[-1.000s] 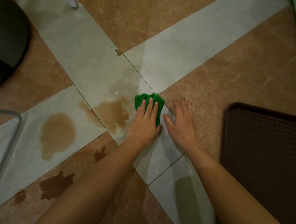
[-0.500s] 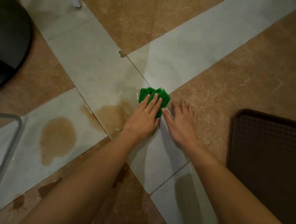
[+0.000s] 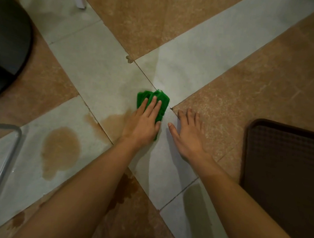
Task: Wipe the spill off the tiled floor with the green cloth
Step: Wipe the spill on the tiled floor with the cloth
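Note:
A bunched green cloth [image 3: 163,98] lies on the pale tile at the middle of the floor. My left hand [image 3: 144,121] presses flat on it with straight fingers, covering its near half. Just left of the hand a brown spill patch [image 3: 113,123] spreads on the tile. A larger brown puddle [image 3: 60,149] sits further left, and dark stains [image 3: 125,189] show on the brown tile under my left forearm. My right hand [image 3: 188,137] rests flat on the floor beside the cloth, fingers spread, holding nothing.
A dark brown mat [image 3: 286,174] lies at the right. A black round object [image 3: 7,39] fills the upper left. A metal chair leg frame [image 3: 5,156] runs along the lower left, a white leg [image 3: 81,0] stands at the top.
My left hand has slid the cloth a little away and to the right, and the brown patch beside it has shrunk. My right hand has stayed flat on the floor.

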{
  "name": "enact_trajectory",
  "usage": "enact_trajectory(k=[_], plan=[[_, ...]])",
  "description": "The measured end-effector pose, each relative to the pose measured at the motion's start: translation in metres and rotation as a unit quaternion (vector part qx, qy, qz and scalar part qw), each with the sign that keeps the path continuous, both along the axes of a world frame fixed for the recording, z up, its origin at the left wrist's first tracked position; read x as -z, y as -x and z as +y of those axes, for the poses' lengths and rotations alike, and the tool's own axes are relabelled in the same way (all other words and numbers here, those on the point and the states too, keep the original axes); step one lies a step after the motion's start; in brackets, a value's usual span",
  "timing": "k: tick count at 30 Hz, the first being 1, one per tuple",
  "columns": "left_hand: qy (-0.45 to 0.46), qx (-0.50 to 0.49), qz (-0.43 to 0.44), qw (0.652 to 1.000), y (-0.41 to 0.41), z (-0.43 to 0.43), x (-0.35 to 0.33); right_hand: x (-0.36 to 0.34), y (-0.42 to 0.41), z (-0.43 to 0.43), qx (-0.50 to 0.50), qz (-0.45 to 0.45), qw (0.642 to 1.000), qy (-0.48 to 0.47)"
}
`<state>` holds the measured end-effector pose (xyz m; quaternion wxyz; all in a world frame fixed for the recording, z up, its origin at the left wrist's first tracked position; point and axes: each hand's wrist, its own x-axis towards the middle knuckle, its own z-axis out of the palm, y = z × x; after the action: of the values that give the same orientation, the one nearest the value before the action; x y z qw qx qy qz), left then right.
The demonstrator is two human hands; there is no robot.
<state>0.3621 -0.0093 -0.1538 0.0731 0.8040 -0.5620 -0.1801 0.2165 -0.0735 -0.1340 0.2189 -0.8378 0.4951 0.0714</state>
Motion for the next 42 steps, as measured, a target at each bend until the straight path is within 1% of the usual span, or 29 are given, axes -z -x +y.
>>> enact_trajectory(k=[2, 4, 9, 11, 14, 17, 20, 23, 26, 29, 32, 38, 42], plan=[[-0.012, -0.010, -0.011, 1.000, -0.013, -0.002, -0.003, 0.002, 0.003, 0.000, -0.011, 0.007, 1.000, 0.005], [-0.023, -0.041, -0.011, 0.999, -0.020, 0.000, -0.007, 0.001, 0.003, 0.000, -0.012, 0.008, 1.000, 0.003], [-0.043, -0.063, -0.010, 0.997, -0.012, 0.004, -0.015, -0.005, -0.001, 0.001, -0.007, 0.007, 1.000, -0.005], [-0.050, -0.034, -0.014, 0.998, -0.005, -0.003, -0.015, -0.006, -0.003, 0.001, -0.004, 0.004, 1.000, -0.006], [-0.052, 0.060, -0.030, 0.996, 0.008, 0.001, -0.012, -0.005, -0.002, 0.001, -0.001, 0.007, 1.000, 0.000], [-0.031, 0.089, -0.046, 0.994, 0.002, 0.022, -0.009, -0.005, -0.002, 0.002, -0.008, 0.015, 1.000, 0.006], [-0.040, 0.060, -0.083, 0.994, -0.013, 0.019, -0.012, -0.006, -0.003, 0.000, -0.009, 0.011, 1.000, -0.001], [-0.054, -0.005, -0.049, 0.997, -0.012, 0.006, -0.015, -0.007, -0.002, -0.001, -0.014, 0.009, 1.000, -0.004], [-0.056, -0.023, -0.062, 0.996, -0.019, 0.005, -0.017, -0.008, 0.000, 0.002, -0.018, 0.012, 1.000, 0.002], [-0.076, -0.057, -0.063, 0.993, -0.037, 0.004, -0.021, -0.010, 0.001, 0.005, -0.028, 0.005, 0.999, 0.018], [-0.087, -0.055, -0.047, 0.994, -0.033, 0.003, -0.025, -0.011, -0.001, 0.006, -0.027, -0.005, 0.999, 0.019], [-0.099, 0.027, -0.046, 0.994, -0.030, -0.006, -0.029, -0.010, -0.011, 0.005, -0.025, -0.021, 0.999, 0.019], [-0.118, -0.001, -0.036, 0.992, -0.035, -0.018, -0.031, -0.009, -0.011, 0.008, -0.031, -0.019, 0.999, 0.018]])
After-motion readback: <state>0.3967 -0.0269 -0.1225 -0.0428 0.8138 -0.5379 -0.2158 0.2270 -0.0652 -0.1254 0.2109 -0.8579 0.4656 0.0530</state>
